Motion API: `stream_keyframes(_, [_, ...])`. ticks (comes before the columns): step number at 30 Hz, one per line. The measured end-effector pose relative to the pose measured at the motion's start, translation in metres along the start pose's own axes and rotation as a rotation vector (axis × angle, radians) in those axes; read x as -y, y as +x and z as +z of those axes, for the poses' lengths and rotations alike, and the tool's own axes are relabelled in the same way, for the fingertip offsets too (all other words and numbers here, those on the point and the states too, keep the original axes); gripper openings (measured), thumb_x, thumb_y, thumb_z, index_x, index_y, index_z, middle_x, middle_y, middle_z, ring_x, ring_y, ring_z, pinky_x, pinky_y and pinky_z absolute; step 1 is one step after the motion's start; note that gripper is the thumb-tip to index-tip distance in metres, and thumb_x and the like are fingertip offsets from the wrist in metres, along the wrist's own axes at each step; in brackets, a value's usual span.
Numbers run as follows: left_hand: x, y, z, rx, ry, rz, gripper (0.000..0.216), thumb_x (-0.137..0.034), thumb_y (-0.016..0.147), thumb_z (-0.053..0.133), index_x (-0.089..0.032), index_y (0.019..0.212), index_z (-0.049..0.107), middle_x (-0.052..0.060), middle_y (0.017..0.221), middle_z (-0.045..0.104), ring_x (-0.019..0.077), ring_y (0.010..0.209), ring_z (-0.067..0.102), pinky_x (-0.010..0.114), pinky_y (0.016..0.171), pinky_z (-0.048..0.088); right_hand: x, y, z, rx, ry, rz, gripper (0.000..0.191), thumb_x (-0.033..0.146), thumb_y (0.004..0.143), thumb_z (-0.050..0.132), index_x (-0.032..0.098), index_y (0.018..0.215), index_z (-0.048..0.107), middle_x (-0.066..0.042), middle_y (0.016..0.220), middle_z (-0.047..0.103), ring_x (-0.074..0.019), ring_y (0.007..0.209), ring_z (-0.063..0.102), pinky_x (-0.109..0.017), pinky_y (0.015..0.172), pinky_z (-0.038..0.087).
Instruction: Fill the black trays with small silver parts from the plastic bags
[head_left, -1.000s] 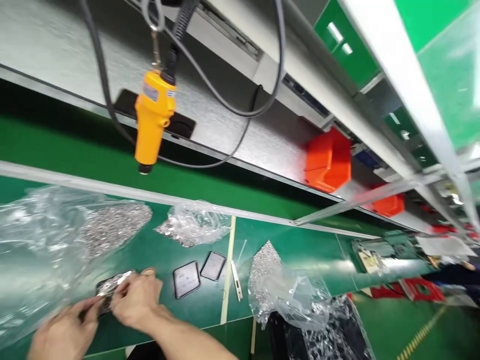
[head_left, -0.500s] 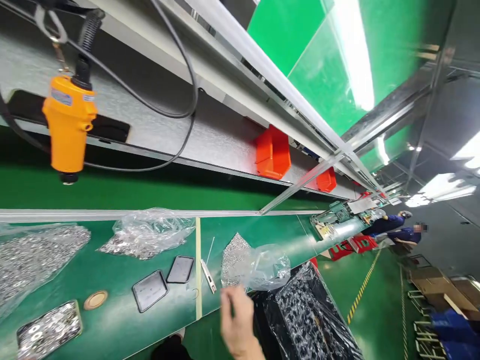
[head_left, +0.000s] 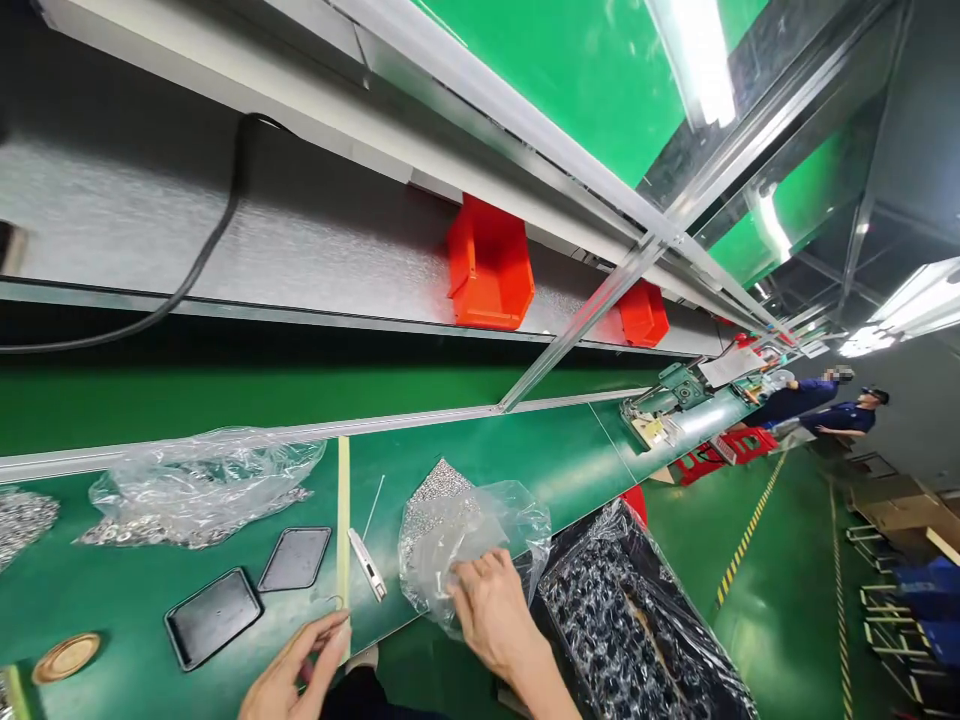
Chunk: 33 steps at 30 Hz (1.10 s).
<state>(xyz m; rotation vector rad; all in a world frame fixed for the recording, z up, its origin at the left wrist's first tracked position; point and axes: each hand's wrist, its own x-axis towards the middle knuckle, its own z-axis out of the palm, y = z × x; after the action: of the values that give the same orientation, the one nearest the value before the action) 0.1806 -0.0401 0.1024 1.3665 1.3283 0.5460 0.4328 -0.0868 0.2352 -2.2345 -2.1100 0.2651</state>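
Observation:
My right hand [head_left: 491, 612] rests on the near edge of a clear plastic bag [head_left: 469, 520] of small silver metal parts, with the fingertips curled into the plastic. My left hand [head_left: 289, 675] is at the bottom edge of the view, thumb and forefinger close together beside the near end of a pale yellow strip [head_left: 343, 520] on the green table [head_left: 540, 455]. I cannot see anything between those fingers. A small white tool [head_left: 369, 565] lies between the two hands.
Two empty black trays [head_left: 214, 617] [head_left: 295, 558] and a brass-coloured disc [head_left: 67, 657] lie left of the strip. Another bag of metal parts [head_left: 199, 485] sits behind them. A black-lined box of parts [head_left: 637, 620] stands at my right. Red bins [head_left: 489, 265] hang above. Two people [head_left: 817, 405] work far right.
The view has swung right, so the orange screwdriver and the tray of washers are gone. My right hand has reached onto the plastic bag. My left hand has come back into view.

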Motion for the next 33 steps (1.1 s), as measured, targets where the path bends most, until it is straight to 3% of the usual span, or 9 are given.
stream_keyframes(4, [-0.069, -0.001, 0.046, 0.016, 0.112, 0.038, 0.089, -0.082, 0.080, 0.053, -0.027, 0.149, 0.043, 0.007, 0.111, 0.067, 0.0206, 0.059, 0.061, 0.040, 0.062, 0.057, 0.000, -0.021, 0.018, 0.034, -0.024, -0.064, 0.009, 0.021, 0.095, 0.057, 0.021, 0.104, 0.061, -0.007, 0.095, 0.070, -0.0273, 0.092, 0.064, -0.048, 0.096, 0.047])
stream_keyframes(8, [-0.103, 0.012, 0.075, -0.056, 0.195, 0.097, 0.081, -0.073, 0.088, 0.048, -0.027, 0.153, 0.035, 0.010, 0.130, 0.058, 0.0228, 0.076, 0.068, 0.038, 0.061, 0.056, -0.009, -0.019, 0.030, -0.014, -0.037, -0.164, 0.014, 0.016, 0.090, 0.057, 0.020, 0.103, 0.058, -0.005, 0.094, 0.069, -0.0256, 0.090, 0.062, -0.044, 0.090, 0.047])
stream_keyframes(14, [-0.098, 0.039, 0.082, -0.089, 0.031, 0.143, 0.060, -0.064, 0.092, 0.048, -0.025, 0.136, 0.054, 0.007, 0.122, 0.059, 0.0182, 0.070, 0.062, 0.038, 0.069, 0.056, -0.022, 0.000, 0.016, -0.100, 0.088, -0.117, 0.015, 0.012, 0.095, 0.053, 0.023, 0.103, 0.058, -0.003, 0.091, 0.066, -0.0231, 0.087, 0.060, -0.039, 0.084, 0.044])
stream_keyframes(16, [-0.099, 0.043, 0.081, -0.114, 0.012, 0.131, 0.055, -0.062, 0.092, 0.050, -0.026, 0.133, 0.056, 0.006, 0.123, 0.060, 0.0172, 0.069, 0.062, 0.038, 0.069, 0.055, -0.025, 0.005, 0.011, -0.124, 0.136, -0.126, 0.019, 0.011, 0.097, 0.051, 0.024, 0.108, 0.060, -0.003, 0.094, 0.066, -0.0221, 0.088, 0.059, -0.038, 0.083, 0.044])
stream_keyframes(21, [-0.105, 0.048, 0.077, -0.138, -0.012, 0.132, 0.051, -0.057, 0.090, 0.052, -0.024, 0.128, 0.060, 0.004, 0.100, 0.062, 0.0183, 0.065, 0.061, 0.035, 0.063, 0.052, -0.027, 0.010, 0.012, -0.137, 0.190, -0.164, 0.020, 0.011, 0.097, 0.052, 0.024, 0.109, 0.061, -0.002, 0.100, 0.068, -0.0209, 0.094, 0.060, -0.038, 0.085, 0.045])
stream_keyframes(25, [-0.104, 0.051, 0.074, -0.093, -0.045, 0.138, 0.045, -0.050, 0.093, 0.049, -0.025, 0.129, 0.061, 0.004, 0.105, 0.060, 0.0176, 0.070, 0.062, 0.034, 0.065, 0.052, -0.025, 0.002, 0.016, -0.146, 0.264, -0.126, 0.026, 0.010, 0.095, 0.053, 0.026, 0.115, 0.061, -0.001, 0.104, 0.069, -0.0208, 0.096, 0.061, -0.039, 0.085, 0.049])
stream_keyframes(29, [-0.101, 0.052, 0.067, -0.066, -0.080, 0.107, 0.045, -0.052, 0.094, 0.049, -0.027, 0.130, 0.060, 0.004, 0.108, 0.058, 0.0168, 0.071, 0.061, 0.034, 0.067, 0.051, -0.022, -0.011, 0.009, -0.192, 0.331, -0.122, 0.039, 0.009, 0.097, 0.054, 0.029, 0.130, 0.057, -0.006, 0.134, 0.063, -0.0257, 0.129, 0.055, -0.044, 0.106, 0.051])
stream_keyframes(31, [-0.100, 0.051, 0.062, -0.061, -0.094, 0.089, 0.044, -0.052, 0.094, 0.049, -0.028, 0.129, 0.060, 0.004, 0.115, 0.059, 0.0167, 0.073, 0.062, 0.034, 0.070, 0.051, -0.024, -0.016, 0.006, -0.264, 0.386, -0.038, 0.043, 0.015, 0.098, 0.058, 0.028, 0.138, 0.051, -0.011, 0.148, 0.053, -0.0284, 0.142, 0.046, -0.048, 0.114, 0.048])
stream_keyframes(33, [-0.098, 0.053, 0.059, -0.048, -0.118, 0.077, 0.043, -0.052, 0.094, 0.050, -0.029, 0.128, 0.060, 0.005, 0.116, 0.060, 0.0164, 0.073, 0.060, 0.034, 0.070, 0.049, -0.033, -0.016, 0.007, -0.368, 0.458, 0.161, 0.053, 0.023, 0.096, 0.066, 0.027, 0.144, 0.044, -0.015, 0.149, 0.049, -0.0309, 0.140, 0.049, -0.050, 0.112, 0.051])
